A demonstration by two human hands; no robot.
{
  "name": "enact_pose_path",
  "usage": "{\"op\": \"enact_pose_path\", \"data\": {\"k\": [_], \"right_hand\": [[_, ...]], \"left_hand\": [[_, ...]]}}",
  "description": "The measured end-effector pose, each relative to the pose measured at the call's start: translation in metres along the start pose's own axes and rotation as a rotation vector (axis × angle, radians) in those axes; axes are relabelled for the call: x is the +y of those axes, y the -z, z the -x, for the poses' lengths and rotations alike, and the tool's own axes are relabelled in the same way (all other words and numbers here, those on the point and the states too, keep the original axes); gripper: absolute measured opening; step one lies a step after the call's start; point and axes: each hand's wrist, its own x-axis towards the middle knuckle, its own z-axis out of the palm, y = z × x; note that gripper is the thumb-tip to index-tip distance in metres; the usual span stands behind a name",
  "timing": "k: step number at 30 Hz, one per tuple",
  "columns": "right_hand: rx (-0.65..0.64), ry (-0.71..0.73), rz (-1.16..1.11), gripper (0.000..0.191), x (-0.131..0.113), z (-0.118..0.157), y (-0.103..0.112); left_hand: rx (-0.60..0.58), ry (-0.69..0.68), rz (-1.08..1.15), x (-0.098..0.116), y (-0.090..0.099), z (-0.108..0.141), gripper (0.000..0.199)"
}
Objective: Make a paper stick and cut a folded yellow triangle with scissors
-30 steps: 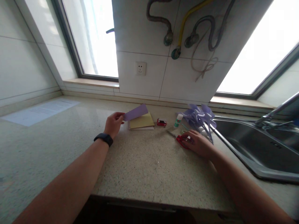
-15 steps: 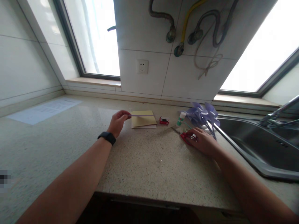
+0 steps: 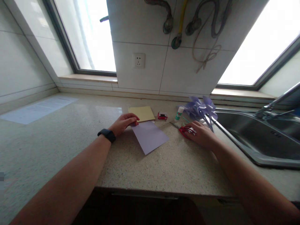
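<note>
My left hand pinches one corner of a purple paper sheet, which slants over the counter in front of the yellow paper stack. Over the handles of the red scissors lies my right hand, fingers curled on them; the blades point left toward the back. A small red box sits right of the stack. The glue stick stands upright beside the purple paper pinwheels.
A steel sink with a faucet borders the work area on the right. Printed paper lies at the far left. The speckled counter ends at a front edge near me; a tiled wall stands behind.
The purple sheet, earlier seen edge-on above the yellow stack, now shows its face and has come down toward me with my left hand. My right hand stays at the scissors. The camera view has shifted slightly.
</note>
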Motion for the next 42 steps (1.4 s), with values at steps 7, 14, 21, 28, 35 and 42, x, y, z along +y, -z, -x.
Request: {"op": "enact_pose_path", "data": {"k": [7, 14, 21, 28, 35, 42], "right_hand": [[0.042, 0.067, -0.064, 0.03, -0.035, 0.004, 0.023], [-0.108, 0.252, -0.264, 0.037, -0.16, 0.071, 0.035], [-0.125, 0.199, -0.29, 0.044, -0.2, 0.135, 0.03], [-0.008, 0.246, -0.264, 0.032, -0.177, 0.162, 0.027], [0.11, 0.275, -0.304, 0.029, -0.174, 0.171, 0.016], [0.171, 0.235, -0.332, 0.02, -0.179, 0.168, 0.014]], "left_hand": [[-0.193, 0.066, -0.167, 0.006, -0.01, 0.011, 0.022], [-0.265, 0.027, -0.332, 0.015, -0.033, 0.038, 0.024], [-0.307, -0.044, -0.574, 0.029, -0.07, 0.051, 0.023], [-0.195, -0.197, -0.774, 0.059, -0.109, 0.13, 0.03], [-0.297, -0.342, -0.936, 0.05, -0.13, 0.19, 0.037], [-0.218, -0.4, -0.907, 0.034, -0.134, 0.188, 0.024]]}}
